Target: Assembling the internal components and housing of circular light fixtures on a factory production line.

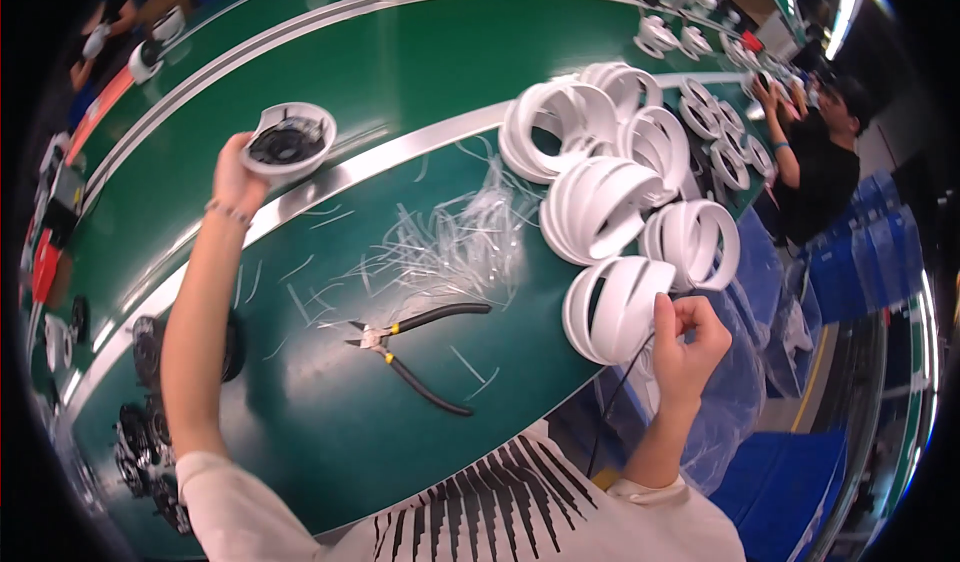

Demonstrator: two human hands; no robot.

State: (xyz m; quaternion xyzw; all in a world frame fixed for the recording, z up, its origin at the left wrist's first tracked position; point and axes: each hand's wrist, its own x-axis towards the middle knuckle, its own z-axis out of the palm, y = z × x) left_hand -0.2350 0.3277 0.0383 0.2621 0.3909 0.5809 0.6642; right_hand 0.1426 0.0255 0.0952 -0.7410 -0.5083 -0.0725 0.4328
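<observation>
My left hand (238,175) is stretched out to the far left, closed around a white round housing (328,134) with a black part and wiring inside. It is held over the metal edge between the bench and the green conveyor. On the right, my right hand (692,347) is curled with thumb and forefinger raised, close beside the nearest stack of white plastic rings (612,307). Whether anything sits between those fingers cannot be made out. A thin dark cord (612,399) runs from near this hand down toward my lap. Several more stacks of white rings (600,207) stand behind.
Black-handled cutting pliers (375,337) lie opened on the green bench (320,382). Behind them is a heap of clear plastic strips (470,247). Black round parts (140,442) sit at the left. A co-worker (820,152) is at the right, near blue bins (870,262).
</observation>
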